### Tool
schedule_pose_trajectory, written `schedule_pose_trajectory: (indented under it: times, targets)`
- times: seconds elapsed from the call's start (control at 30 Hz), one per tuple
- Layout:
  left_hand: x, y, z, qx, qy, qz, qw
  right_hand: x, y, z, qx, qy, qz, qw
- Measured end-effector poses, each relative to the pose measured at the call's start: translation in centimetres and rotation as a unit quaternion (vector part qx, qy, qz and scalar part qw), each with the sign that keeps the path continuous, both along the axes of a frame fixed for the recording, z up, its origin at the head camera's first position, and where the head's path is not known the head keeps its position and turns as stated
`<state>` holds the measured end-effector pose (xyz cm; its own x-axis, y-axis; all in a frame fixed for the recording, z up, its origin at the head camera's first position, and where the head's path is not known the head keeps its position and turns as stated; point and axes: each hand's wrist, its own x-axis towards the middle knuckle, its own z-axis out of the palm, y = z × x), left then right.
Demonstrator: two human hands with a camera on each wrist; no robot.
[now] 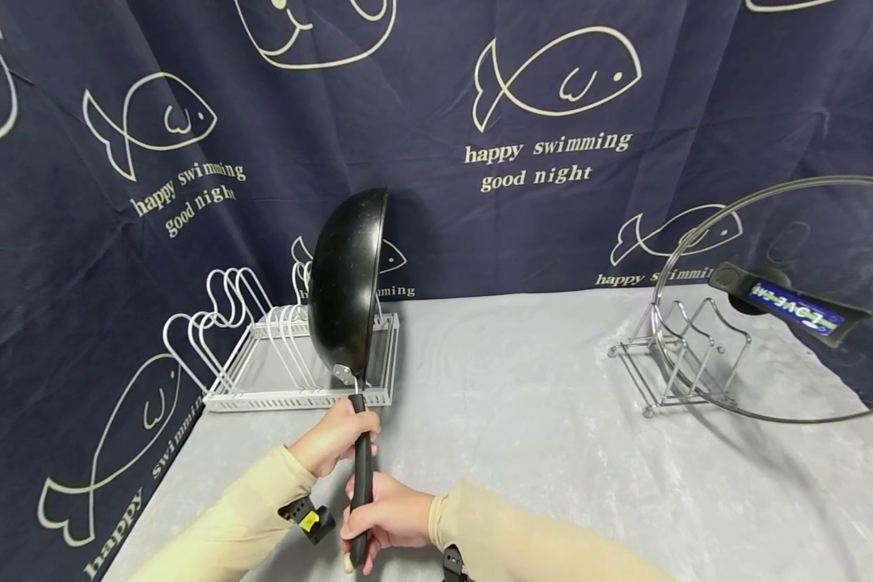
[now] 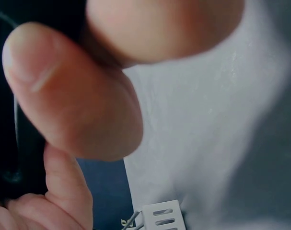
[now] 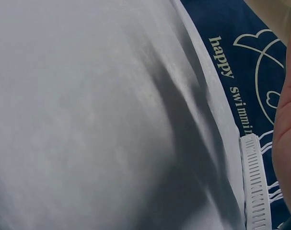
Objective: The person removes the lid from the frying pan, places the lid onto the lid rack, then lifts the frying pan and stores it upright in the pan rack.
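A black wok (image 1: 345, 283) stands on edge over the right part of a white rack (image 1: 298, 398), its long black handle (image 1: 362, 473) pointing toward me. My left hand (image 1: 337, 436) grips that handle near its joint with the wok. Lower down, close to the handle's end, my right hand (image 1: 389, 513) holds it with the thumb across the top. In the left wrist view, curled fingers (image 2: 78, 100) wrap the dark handle. Only an edge of the right palm (image 3: 286, 134) shows in the right wrist view. Whether the wok touches the rack is hidden.
At the right, a glass lid (image 1: 803, 408) with a dark knob stands upright in a small chrome wire rack (image 1: 669, 400). White wire loops (image 1: 221, 323) rise from the left side of the white rack. A dark blue fish-print curtain (image 1: 436, 97) hangs behind the grey-covered table (image 1: 524, 420).
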<state>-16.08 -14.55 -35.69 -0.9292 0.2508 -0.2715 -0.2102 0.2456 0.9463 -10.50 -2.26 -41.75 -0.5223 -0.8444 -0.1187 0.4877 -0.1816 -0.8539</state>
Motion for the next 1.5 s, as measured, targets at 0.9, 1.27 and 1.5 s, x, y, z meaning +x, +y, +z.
schedule_pose_trajectory:
  times: [0.9, 1.27, 1.5]
  targets:
    - [0.3, -0.5, -0.5, 0.036, -0.022, -0.01, 0.9991, 1.1, -0.5, 0.9, 0.057, 0.02, -0.029, 0.9978]
    - [0.0, -0.6, -0.4, 0.028, -0.022, -0.025, 0.9991, 1.1, -0.4, 1.1, 0.155, 0.075, -0.094, 0.9805]
    - [0.1, -0.9, -0.4, -0.029, 0.012, -0.035, 0.9989, 1.3, -0.4, 1.1, 0.197, 0.116, -0.128, 0.9651]
